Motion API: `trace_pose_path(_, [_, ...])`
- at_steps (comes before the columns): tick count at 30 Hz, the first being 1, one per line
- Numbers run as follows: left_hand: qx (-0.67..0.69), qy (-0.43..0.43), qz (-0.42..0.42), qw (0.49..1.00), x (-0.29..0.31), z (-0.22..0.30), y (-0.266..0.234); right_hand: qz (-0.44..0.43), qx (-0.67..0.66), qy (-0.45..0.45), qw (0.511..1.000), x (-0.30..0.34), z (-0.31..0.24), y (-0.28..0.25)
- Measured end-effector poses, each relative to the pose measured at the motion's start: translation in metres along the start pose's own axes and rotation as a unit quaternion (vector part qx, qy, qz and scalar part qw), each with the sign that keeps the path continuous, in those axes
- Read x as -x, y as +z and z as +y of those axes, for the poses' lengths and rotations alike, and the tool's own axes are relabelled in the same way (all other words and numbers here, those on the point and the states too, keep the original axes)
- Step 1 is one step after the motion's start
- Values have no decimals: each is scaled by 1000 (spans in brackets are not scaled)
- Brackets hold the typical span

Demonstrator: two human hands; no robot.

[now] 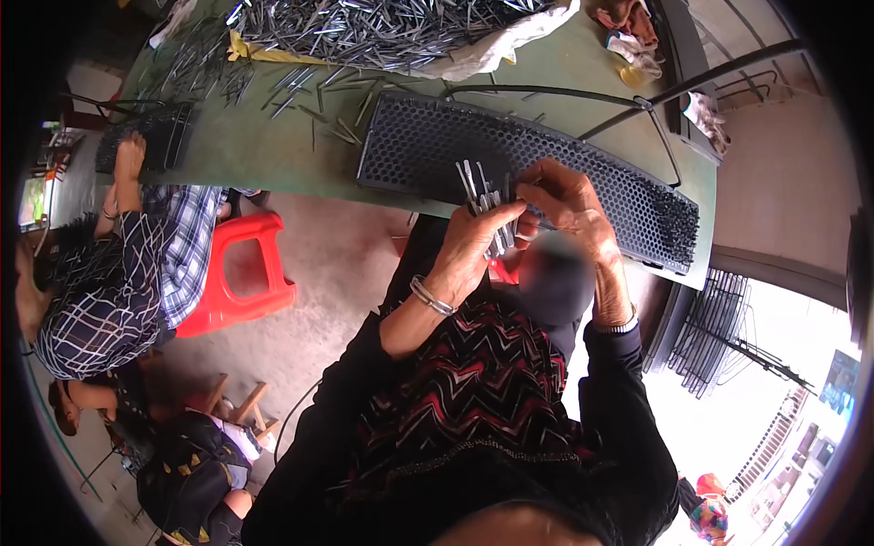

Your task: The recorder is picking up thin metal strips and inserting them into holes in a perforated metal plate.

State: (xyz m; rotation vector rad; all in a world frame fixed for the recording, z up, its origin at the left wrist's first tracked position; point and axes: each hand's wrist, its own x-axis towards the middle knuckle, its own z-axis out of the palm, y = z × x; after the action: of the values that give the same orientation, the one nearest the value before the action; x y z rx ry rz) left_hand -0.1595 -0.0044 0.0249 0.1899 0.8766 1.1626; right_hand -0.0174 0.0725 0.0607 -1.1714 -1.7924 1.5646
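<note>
My left hand is wrapped round a bunch of thin metal rods, which stick up past the fingers and out below the thumb. My right hand is beside it, thumb and fingers pinched together at the edge of the bunch; what is between the fingertips is hidden. Just beyond both hands, a long dark tray full of small round holes lies along the table's near edge. Upright dark rods stand packed in the holes at its right end.
A big heap of loose rods lies on a pale sheet on the green table. A black metal bar crosses over the tray. At left, a co-worker's hand is over another holed tray, near a red stool.
</note>
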Motion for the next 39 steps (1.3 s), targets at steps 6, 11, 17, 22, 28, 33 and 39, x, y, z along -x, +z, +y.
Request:
trace_pose_path(6, [-3, 7, -1, 1000, 1, 4, 1, -2, -60, 86, 994, 2, -3, -4])
trace_pose_path(11, [-42, 1, 20, 999, 3, 8, 3, 49, -73, 68, 994, 1, 3, -3])
trace_pose_path(17, [-48, 35, 19, 998, -2, 1, 1, 100, -104, 61, 988, 0, 8, -2])
trace_pose_path(22, [-36, 34, 37, 998, -2, -1, -2, 153, -55, 5, 987, -3, 12, -1])
trace_pose_path(28, [-34, -10, 45, 998, 0, 2, 0, 314, 61, -125, 939, -20, 15, -3])
trace_pose_path(33, [-31, -29, 42, 998, -1, 1, -1, 344, 90, -136, 924, -36, 32, 1])
trace_pose_path(39, [-17, -30, 36, 999, -1, 1, -4, 314, 271, -181, 892, -38, 37, 5])
